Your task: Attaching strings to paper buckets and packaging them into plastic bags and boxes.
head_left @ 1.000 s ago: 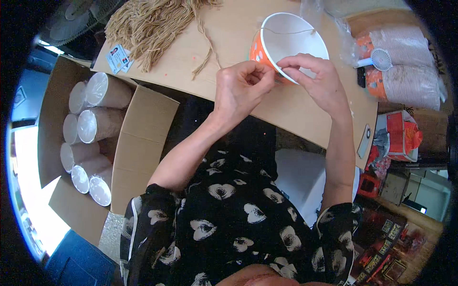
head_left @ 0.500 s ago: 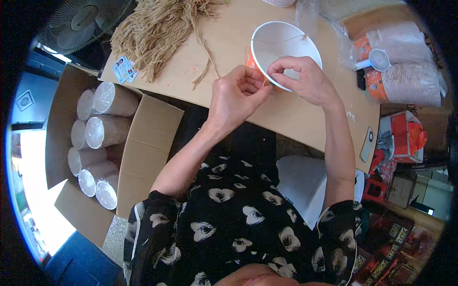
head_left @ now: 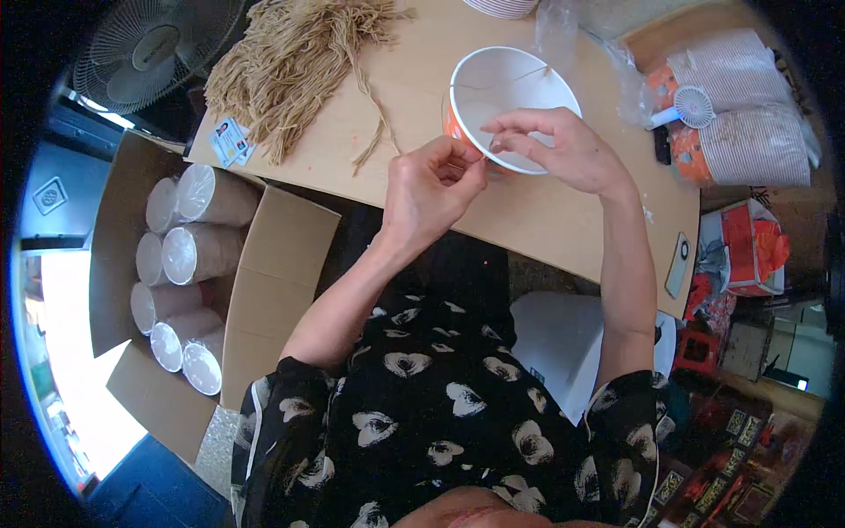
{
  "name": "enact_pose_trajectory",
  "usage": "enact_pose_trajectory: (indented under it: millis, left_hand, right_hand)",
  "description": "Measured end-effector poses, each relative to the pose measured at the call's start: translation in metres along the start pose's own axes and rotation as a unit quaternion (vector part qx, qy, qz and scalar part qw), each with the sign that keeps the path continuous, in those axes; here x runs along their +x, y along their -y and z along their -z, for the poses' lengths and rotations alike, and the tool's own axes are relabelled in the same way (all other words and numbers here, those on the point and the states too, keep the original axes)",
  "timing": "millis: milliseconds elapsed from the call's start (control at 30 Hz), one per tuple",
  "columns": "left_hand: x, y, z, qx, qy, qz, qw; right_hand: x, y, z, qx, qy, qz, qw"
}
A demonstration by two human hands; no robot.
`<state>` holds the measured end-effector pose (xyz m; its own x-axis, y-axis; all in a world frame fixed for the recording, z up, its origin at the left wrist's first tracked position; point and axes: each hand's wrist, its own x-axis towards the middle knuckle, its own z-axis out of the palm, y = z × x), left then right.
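Orange-and-white paper bucket [head_left: 510,92] sits right of centre on the light wood table [head_left: 422,97], near the front edge, tipped so its white mouth faces me; thin tan string [head_left: 493,86] spans the mouth near the far side. Left to right: grey fan [head_left: 154,57] at top left; below it, open cardboard box [head_left: 280,290] with plastic-wrapped stacks of round containers [head_left: 214,253] lying on their sides. Cards [head_left: 230,141] at the table's left edge, just beside a big loose bundle of tan cord [head_left: 282,70], one strand trailing towards me. My left hand [head_left: 437,183] is at the bucket's near left rim, fingers curled, thumb in close to the forefinger; can't tell if anything's pinched there. My right hand [head_left: 559,151] reaches over the near rim, thumb and forefinger apart in front of the mouth; can't tell if it touches the rim. Part of a white stack [head_left: 502,7] and clear plastic bag [head_left: 556,31] behind the bucket. Far right: bagged stacks of orange buckets [head_left: 757,150], white handheld fan [head_left: 695,107] against them, phone [head_left: 678,264] on the table's right edge.
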<state>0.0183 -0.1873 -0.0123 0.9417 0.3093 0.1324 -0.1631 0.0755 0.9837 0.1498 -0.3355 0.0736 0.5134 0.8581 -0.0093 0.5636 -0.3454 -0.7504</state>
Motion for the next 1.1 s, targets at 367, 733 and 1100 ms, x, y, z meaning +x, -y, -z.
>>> enact_pose_trajectory:
  millis: [367, 733, 1100]
  left_hand:
    - [-0.001, -0.009, 0.002, 0.067, -0.012, -0.02, 0.997]
    - [-0.001, -0.01, 0.005, 0.098, -0.011, -0.044, 0.994]
    - [0.001, -0.006, 0.006, 0.107, -0.005, -0.032, 0.994]
  right_hand:
    - [0.004, 0.004, -0.007, -0.009, -0.017, 0.013, 1.0]
    - [0.001, -0.007, 0.007, 0.196, 0.017, -0.036, 0.98]
    - [0.013, -0.012, 0.009, -0.001, 0.165, -0.007, 0.986]
